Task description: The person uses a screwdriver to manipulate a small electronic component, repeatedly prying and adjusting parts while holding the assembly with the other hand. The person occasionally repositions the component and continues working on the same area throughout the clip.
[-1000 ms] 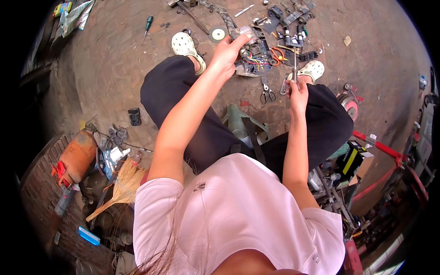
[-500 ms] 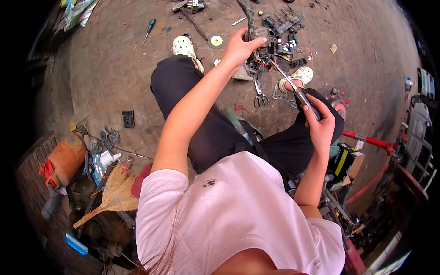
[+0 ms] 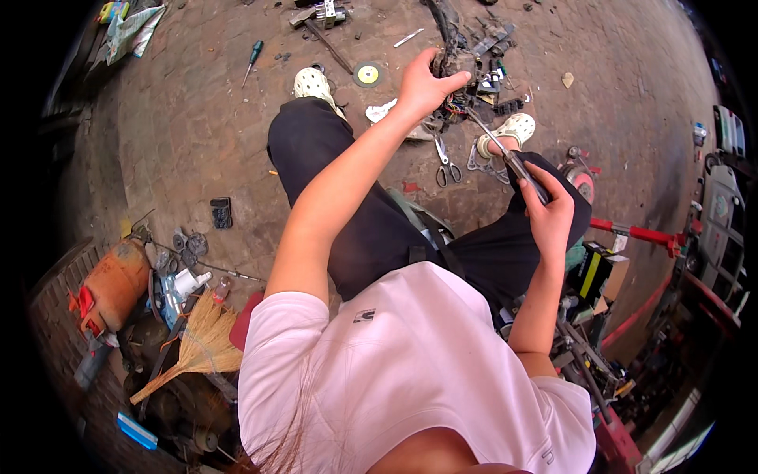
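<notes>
My left hand (image 3: 426,87) is closed around a grimy black part with a thick cable bundle (image 3: 446,24) at its top and coloured wires (image 3: 454,108) at its lower end. In my right hand (image 3: 550,207) is a long-shafted screwdriver (image 3: 517,166) with a dark handle. Its tip reaches the wired end of the part; whether it touches I cannot tell. Just below the part, scissors (image 3: 448,167) lie on the ground. Dark connectors and small parts (image 3: 493,75) are heaped to the right of my left hand.
A cutting disc (image 3: 367,75), a hammer (image 3: 328,43) and another screwdriver (image 3: 253,62) lie on the brick floor. At left are a rusty orange cylinder (image 3: 114,288) and a straw broom (image 3: 197,347). A red metal bar (image 3: 643,238) and a black-yellow box (image 3: 596,276) stand at right.
My left hand and the black part have shifted slightly right and down, and the part appears turned. My right hand stays almost in place with the screwdriver.
</notes>
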### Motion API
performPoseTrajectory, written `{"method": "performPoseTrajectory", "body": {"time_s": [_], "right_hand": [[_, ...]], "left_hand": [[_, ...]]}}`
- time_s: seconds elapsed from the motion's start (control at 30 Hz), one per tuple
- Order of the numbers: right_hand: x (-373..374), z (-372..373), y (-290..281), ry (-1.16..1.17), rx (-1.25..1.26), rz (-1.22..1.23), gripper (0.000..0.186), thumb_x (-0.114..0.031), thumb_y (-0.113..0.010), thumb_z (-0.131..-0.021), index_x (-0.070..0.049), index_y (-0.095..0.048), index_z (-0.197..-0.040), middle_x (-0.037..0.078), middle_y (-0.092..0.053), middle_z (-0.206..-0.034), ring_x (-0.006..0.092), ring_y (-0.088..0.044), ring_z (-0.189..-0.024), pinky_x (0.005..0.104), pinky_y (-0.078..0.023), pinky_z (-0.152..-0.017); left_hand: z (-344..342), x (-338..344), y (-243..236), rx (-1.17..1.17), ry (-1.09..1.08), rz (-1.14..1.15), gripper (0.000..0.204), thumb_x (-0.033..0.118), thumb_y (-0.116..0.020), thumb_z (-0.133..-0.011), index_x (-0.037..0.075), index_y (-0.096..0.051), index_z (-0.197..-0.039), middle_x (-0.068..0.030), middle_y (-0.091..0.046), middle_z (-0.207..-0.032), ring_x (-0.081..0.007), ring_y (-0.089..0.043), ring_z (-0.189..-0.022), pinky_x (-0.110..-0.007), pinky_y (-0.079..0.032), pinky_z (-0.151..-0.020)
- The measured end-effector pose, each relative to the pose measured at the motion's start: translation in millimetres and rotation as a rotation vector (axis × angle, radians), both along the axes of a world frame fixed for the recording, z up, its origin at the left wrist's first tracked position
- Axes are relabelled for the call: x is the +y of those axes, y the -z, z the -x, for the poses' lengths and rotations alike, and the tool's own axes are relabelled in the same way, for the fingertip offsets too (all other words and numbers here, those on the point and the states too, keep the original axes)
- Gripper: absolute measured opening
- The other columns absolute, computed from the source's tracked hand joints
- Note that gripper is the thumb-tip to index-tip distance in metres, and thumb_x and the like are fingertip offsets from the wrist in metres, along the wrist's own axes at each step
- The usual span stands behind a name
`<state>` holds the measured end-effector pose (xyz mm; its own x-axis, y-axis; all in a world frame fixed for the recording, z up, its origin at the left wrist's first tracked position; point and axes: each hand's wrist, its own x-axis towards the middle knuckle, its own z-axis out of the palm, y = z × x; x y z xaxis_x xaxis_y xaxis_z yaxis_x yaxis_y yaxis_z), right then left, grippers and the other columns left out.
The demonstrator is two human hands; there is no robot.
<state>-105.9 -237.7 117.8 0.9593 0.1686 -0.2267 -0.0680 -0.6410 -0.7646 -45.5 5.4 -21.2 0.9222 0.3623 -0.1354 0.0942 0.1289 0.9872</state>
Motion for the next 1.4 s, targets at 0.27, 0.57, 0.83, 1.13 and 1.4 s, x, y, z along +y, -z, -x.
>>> {"method": "performPoseTrajectory", "body": {"time_s": [0.27, 0.57, 0.83, 1.13, 1.4], "right_hand": [[-11.7, -11.9, 20.6, 0.156, 0.469, -0.408, 0.030, -0.015, -0.054, -0.097, 0.002, -0.059, -0.120, 0.006, -0.066, -0.087, -0.0003, -0.037, -0.049, 0.0149, -0.028, -0.041], [-46.1, -22.3, 46.9, 0.507, 1.037, -1.038, 0.035, -0.017, -0.050, -0.100, 0.004, -0.049, -0.128, 0.011, -0.064, -0.099, -0.0010, -0.035, -0.048, 0.0120, -0.027, -0.037], [-14.9, -5.4, 24.8, 0.211, 0.435, -0.472, 0.030, -0.014, -0.056, -0.097, 0.003, -0.059, -0.121, 0.010, -0.069, -0.093, 0.0009, -0.038, -0.049, 0.0161, -0.030, -0.042], [5.9, 10.8, 25.3, 0.035, 0.038, -0.148, 0.027, -0.011, -0.060, -0.094, 0.002, -0.063, -0.117, 0.008, -0.070, -0.091, -0.0008, -0.045, -0.056, 0.0164, -0.034, -0.045], [5.9, -1.2, 9.5, 0.294, 0.692, -0.707, 0.035, -0.007, -0.057, -0.094, 0.003, -0.055, -0.127, 0.009, -0.068, -0.101, 0.0003, -0.036, -0.050, 0.0152, -0.026, -0.042]], "left_hand": [[7.7, -4.3, -13.7, -0.084, -0.091, -0.320, 0.071, 0.032, -0.083, -0.068, -0.006, -0.054, -0.121, -0.0153, -0.067, -0.102, -0.0209, -0.066, -0.091, -0.032, -0.052, -0.081], [7.5, -0.7, -25.0, -0.103, -0.079, -0.303, 0.066, 0.032, -0.083, -0.067, -0.004, -0.058, -0.117, -0.0143, -0.068, -0.100, -0.0197, -0.066, -0.088, -0.032, -0.052, -0.080], [10.7, -4.5, -24.0, -0.179, -0.121, -0.366, 0.067, 0.030, -0.084, -0.067, -0.006, -0.058, -0.117, -0.0158, -0.067, -0.102, -0.0207, -0.066, -0.090, -0.032, -0.052, -0.080], [7.0, -6.7, -5.4, -0.209, -0.158, -0.474, 0.066, 0.028, -0.085, -0.065, -0.005, -0.059, -0.115, -0.0144, -0.067, -0.098, -0.0196, -0.066, -0.087, -0.032, -0.052, -0.079], [13.9, 1.5, -25.8, -0.156, -0.173, -0.344, 0.064, 0.028, -0.085, -0.066, -0.005, -0.059, -0.115, -0.0135, -0.069, -0.099, -0.0185, -0.067, -0.088, -0.031, -0.052, -0.079]]}}
